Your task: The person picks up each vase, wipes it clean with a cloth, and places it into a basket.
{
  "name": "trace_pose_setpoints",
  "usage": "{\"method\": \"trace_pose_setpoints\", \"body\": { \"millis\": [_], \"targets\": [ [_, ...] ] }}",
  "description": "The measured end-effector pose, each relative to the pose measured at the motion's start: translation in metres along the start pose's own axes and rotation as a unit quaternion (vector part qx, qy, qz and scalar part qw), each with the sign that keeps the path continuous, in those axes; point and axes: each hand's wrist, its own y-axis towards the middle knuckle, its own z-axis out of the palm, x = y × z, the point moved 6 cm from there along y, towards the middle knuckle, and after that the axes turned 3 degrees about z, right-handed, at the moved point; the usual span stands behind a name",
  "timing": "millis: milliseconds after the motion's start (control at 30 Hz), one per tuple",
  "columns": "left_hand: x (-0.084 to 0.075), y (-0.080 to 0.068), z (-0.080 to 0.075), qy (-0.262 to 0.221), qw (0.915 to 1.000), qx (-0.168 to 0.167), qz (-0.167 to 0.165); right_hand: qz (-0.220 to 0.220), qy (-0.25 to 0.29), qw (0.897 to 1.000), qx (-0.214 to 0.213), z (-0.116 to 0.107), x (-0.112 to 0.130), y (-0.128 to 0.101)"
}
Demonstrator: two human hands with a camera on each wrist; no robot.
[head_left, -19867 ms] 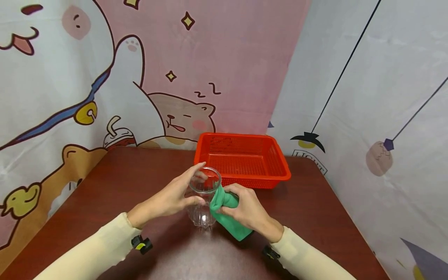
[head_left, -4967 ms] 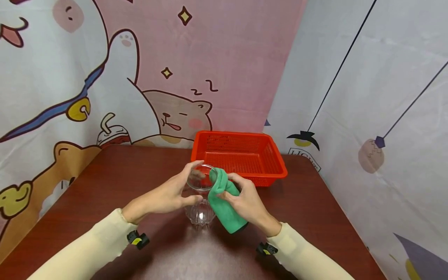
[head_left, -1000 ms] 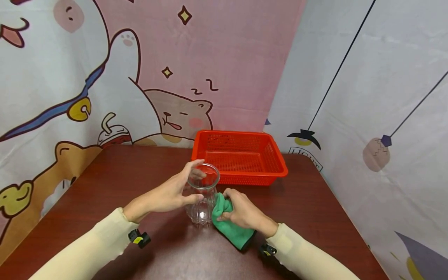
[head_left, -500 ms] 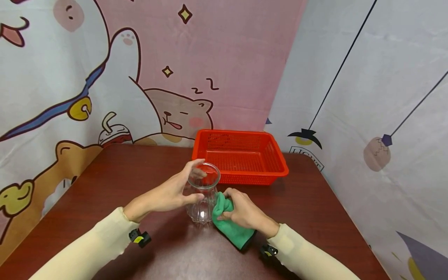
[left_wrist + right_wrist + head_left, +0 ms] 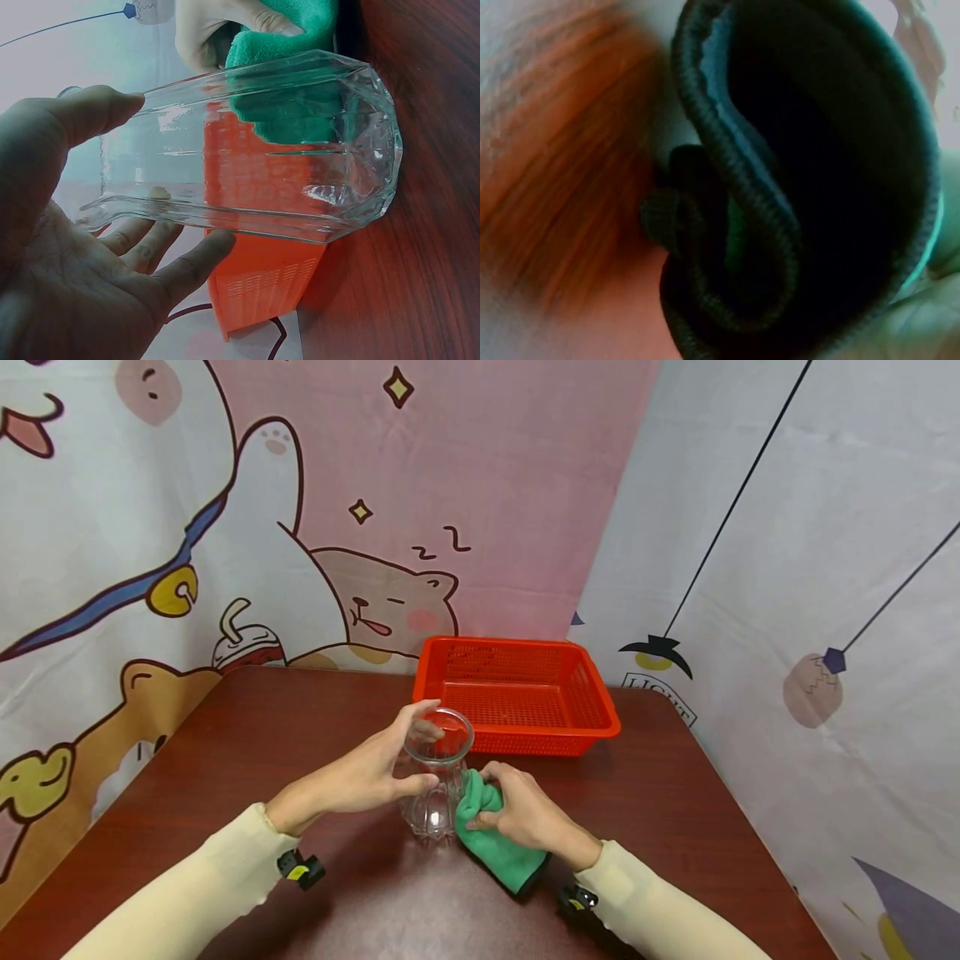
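A clear ribbed glass vase (image 5: 435, 785) (image 5: 255, 165) stands upright on the dark wooden table (image 5: 247, 752). My left hand (image 5: 375, 768) (image 5: 97, 225) grips its upper part, thumb in front and fingers curled round the rim. My right hand (image 5: 517, 814) holds a bunched green cloth (image 5: 491, 835) (image 5: 289, 45) and presses it against the vase's lower right side. In the right wrist view only the cloth's dark folded hem (image 5: 780, 195) shows, blurred and very close.
An empty red plastic basket (image 5: 600, 727) (image 5: 259, 300) sits just behind the vase at the table's far right. Printed cartoon curtains close off the back and the right side. Bare tabletop stretches to the left and front.
Over the last second almost nothing has shifted. Five seconds ago the cloth was up at the vase's rim; it is now low on the vase's right side.
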Motion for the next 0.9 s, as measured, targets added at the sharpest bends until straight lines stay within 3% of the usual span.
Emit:
{"method": "trace_pose_setpoints", "body": {
  "millis": [900],
  "targets": [
    [0.001, 0.0, 0.0, 0.002, 1.0, 0.0, 0.001, -0.002, 0.028, 0.999, -0.047, -0.016, 0.016, -0.004]
  ]
}}
